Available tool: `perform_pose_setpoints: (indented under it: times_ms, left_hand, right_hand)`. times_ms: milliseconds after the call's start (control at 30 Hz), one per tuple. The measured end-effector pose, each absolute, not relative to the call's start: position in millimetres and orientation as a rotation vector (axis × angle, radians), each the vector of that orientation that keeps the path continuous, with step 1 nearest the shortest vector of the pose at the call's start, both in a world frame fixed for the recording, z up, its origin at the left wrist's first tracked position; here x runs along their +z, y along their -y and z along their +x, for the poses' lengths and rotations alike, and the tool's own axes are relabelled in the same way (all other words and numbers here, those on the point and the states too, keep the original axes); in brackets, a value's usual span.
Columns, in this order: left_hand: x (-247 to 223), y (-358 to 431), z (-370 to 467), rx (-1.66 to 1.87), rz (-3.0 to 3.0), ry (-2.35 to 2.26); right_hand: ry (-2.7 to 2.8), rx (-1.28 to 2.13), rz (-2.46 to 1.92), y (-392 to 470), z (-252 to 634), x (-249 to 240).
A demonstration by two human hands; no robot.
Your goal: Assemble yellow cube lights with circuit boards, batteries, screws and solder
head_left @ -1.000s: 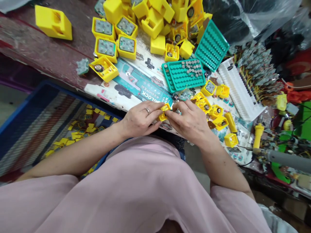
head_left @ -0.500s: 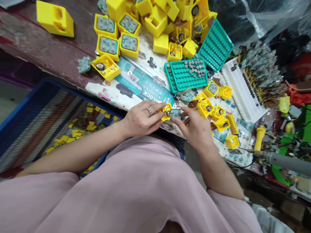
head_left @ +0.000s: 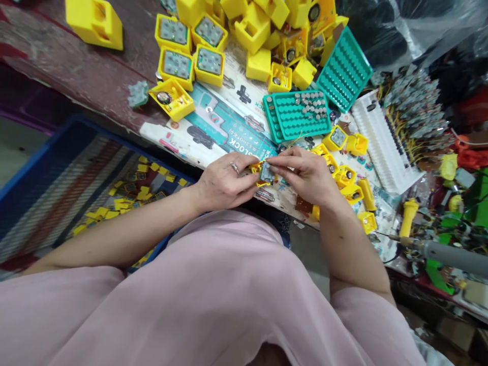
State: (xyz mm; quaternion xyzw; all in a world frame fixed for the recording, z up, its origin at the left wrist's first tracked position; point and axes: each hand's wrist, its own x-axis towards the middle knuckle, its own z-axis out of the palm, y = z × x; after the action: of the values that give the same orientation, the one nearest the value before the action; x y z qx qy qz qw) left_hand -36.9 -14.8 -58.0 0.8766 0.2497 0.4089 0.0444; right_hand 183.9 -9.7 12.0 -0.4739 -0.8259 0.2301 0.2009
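Observation:
My left hand [head_left: 225, 183], with a ring on one finger, is closed around a small open yellow plastic case [head_left: 257, 167] at the table's front edge. My right hand [head_left: 310, 175] pinches a small grey-and-green circuit board [head_left: 267, 173] between thumb and fingers. The board is tilted over the case's opening and covers most of its inside. Whether it touches the case's walls cannot be made out. Just right of my right hand lie several small yellow cases [head_left: 345, 176] with parts inside. Behind my hands sits a green tray [head_left: 280, 122] partly filled with button cells.
Larger yellow cases [head_left: 253, 28] are heaped at the back. A green ridged panel [head_left: 345, 71] leans beside a white rack [head_left: 383, 145] and bundled wired boards [head_left: 415, 101]. A soldering iron [head_left: 450, 254] points in from the right. A blue crate [head_left: 41, 157] below left holds yellow pieces.
My right hand has brought the circuit board left and up over the yellow case; before, it was beside the case. My left hand still holds the case. The whole view has shifted slightly.

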Motion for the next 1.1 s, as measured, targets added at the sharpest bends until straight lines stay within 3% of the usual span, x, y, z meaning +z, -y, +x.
perform_pose_setpoints:
  times_ms: [400,800,1100]
  left_hand:
    - [-60,14,-39,1.311,2.563,-0.804]
    - [-64,18,-43,1.326,2.675,-0.813]
    - [-63,17,-41,1.381,2.666,-0.819]
  right_hand:
    - [2.567,0.561,-1.196,-2,178,22]
    - [2.390,0.064,-1.247,26,174,1]
    - [2.437,0.143,-1.118,20,178,1]
